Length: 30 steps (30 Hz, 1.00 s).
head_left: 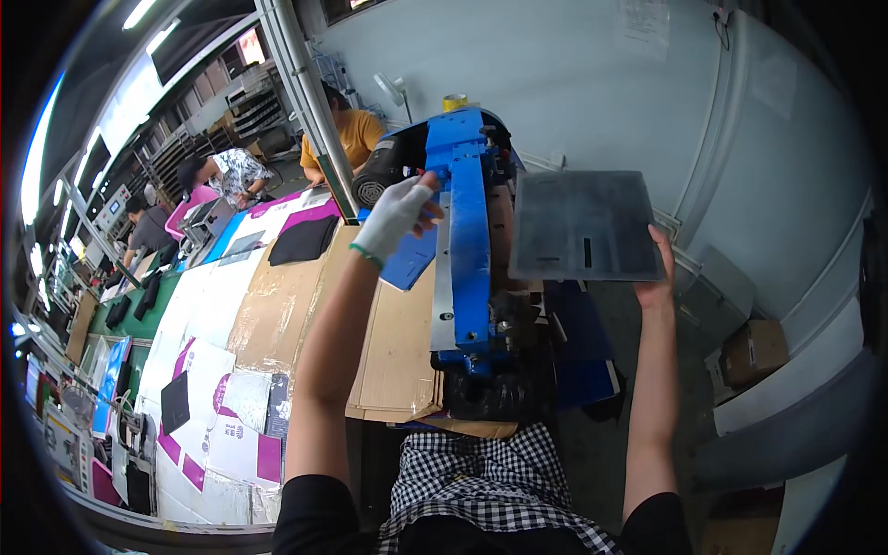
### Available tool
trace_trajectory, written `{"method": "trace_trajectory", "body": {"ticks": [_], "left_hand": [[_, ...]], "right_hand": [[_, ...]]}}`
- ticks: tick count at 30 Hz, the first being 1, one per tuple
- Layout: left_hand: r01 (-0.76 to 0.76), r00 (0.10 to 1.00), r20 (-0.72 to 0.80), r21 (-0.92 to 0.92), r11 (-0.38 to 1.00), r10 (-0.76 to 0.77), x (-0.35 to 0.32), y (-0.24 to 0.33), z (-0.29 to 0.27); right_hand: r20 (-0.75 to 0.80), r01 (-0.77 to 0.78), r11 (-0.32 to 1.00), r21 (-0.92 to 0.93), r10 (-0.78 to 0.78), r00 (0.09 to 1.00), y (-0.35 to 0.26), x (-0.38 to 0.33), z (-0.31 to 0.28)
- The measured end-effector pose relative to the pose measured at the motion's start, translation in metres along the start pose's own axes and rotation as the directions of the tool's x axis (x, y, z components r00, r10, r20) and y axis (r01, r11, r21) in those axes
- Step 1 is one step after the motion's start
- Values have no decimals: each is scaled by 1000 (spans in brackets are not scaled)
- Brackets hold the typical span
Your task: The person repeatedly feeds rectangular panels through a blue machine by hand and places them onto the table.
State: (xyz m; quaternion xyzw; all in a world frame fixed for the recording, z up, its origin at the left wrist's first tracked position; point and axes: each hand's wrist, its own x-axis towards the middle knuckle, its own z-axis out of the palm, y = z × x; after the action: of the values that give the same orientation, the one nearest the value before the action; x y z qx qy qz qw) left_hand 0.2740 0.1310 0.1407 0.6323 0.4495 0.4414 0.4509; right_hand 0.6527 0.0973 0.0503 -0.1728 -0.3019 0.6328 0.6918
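Note:
A blue machine [470,250] with a long arm and a metal side plate stands right in front of me. My left hand [400,215], in a white glove with bare fingertips, is raised at the machine's left side. Its fingers are bent and apart, and I see nothing in them. I cannot tell whether the fingertips touch the machine. On the right, my right hand [657,268] grips a dark grey flat sheet [564,227] by its right edge. The sheet is roughly square, with a few narrow slots, and is held up beside the machine. Part of this hand is hidden behind it.
Left of the machine, a cardboard-covered table [277,287] carries a black folded piece [303,240] and a small dark piece [175,403]. A metal post [310,102] rises behind it. Other people work at the back left. A cardboard box [754,353] sits at the right.

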Motion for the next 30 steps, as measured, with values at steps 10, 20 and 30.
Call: {"method": "trace_trajectory", "body": {"ticks": [10,20,30], "left_hand": [[255,963,61,-514,819,-262,-13,-84,-24],[423,866,-107,-363,830,-488,-9,-142,-20],[308,879,-97,-632,711,-466,-43,-103,-66]], "right_hand": [[79,-198,977,81,192,978,89,28,-20],[-190,-385,922,-47,370,910,117,20,-16],[-153,-307,950,-61,295,943,133,41,-64]]}}
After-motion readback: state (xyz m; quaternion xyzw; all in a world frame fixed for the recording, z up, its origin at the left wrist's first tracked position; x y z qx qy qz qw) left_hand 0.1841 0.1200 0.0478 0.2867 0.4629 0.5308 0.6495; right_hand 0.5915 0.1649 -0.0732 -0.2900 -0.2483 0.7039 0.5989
